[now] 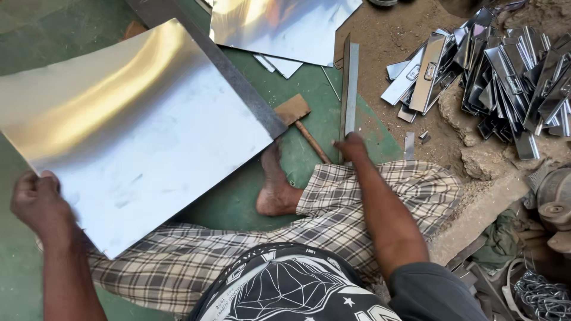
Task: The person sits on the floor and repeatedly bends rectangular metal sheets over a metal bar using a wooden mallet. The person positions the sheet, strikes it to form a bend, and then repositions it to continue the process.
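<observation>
The right hand (351,145) rests, fingers curled, on the near end of a long metal bar (349,83), which lies on the green floor (309,125) pointing straight away. The left hand (38,202) grips the near corner of a big shiny sheet (137,125).

Head camera looks steeply down; close.

left hand (37,202) grips metal sheet (137,125); right hand (351,145) touches steel strip (349,83).
</observation>
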{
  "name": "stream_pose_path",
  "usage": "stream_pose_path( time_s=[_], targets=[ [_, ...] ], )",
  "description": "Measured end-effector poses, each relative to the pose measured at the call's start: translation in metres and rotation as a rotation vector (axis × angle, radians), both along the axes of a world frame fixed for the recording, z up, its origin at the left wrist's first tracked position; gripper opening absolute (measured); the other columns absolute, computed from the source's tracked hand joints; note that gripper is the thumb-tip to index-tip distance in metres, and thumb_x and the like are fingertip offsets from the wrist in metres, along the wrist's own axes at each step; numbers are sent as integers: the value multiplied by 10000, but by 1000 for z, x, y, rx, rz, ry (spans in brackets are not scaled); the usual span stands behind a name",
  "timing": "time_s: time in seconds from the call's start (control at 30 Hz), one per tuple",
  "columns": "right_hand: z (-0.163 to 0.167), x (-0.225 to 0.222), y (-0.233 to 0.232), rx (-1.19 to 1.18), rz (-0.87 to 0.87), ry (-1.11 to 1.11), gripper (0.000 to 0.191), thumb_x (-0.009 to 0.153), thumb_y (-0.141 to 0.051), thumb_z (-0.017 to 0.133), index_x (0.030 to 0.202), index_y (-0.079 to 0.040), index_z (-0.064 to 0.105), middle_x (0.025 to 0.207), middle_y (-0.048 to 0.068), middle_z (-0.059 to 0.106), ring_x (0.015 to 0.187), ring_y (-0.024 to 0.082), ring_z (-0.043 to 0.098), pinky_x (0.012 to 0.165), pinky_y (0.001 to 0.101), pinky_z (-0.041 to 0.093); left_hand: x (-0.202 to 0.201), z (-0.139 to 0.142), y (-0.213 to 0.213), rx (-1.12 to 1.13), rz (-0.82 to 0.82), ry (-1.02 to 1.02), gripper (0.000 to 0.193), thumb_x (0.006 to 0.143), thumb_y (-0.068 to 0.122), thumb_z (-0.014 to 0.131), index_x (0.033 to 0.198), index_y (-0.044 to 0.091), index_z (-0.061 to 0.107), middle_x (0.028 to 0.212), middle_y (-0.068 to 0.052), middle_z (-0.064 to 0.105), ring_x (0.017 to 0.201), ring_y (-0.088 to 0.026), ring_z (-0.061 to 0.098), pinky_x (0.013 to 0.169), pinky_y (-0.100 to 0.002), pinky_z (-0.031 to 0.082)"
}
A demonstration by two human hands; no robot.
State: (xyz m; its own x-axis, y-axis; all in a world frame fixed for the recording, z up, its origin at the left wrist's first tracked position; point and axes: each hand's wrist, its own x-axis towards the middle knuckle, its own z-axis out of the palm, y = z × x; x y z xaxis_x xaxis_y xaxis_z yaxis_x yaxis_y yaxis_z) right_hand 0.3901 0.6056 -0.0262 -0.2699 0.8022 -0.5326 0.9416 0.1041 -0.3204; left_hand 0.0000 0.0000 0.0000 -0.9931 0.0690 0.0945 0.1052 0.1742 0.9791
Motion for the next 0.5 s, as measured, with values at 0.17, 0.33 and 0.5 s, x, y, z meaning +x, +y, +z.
stream_pose_path(
  time_s=[0.17,0.33,0.5],
  targets=[
    [1,-11,-13,184,-161,353,372,845,-105,695,1197,16,687,1093,218,737,910,323,702,765,435,561,4,-8,-41,-538,6,295,169,1014,-42,559,1150,-86,649,1077,-153,718,946,-249,672,877,-394,528],
    [30,-45,-66,-158,-175,1081,338,952,-147,631,1233,41,627,1083,96,698,935,180,679,829,333,567,6,6,-35,-701,6,378,349,930,42,667,1269,-40,677,1097,-210,729,1009,-381,705,919,-472,539],
    [65,-78,-147,-306,3,1155,383,957,-188,633,1281,11,582,1117,109,689,956,178,682,842,331,572,23,46,8,-830,17,142,469,992,112,722,1445,16,645,1147,-193,750,1127,-375,647,1055,-552,402]
  ],
)
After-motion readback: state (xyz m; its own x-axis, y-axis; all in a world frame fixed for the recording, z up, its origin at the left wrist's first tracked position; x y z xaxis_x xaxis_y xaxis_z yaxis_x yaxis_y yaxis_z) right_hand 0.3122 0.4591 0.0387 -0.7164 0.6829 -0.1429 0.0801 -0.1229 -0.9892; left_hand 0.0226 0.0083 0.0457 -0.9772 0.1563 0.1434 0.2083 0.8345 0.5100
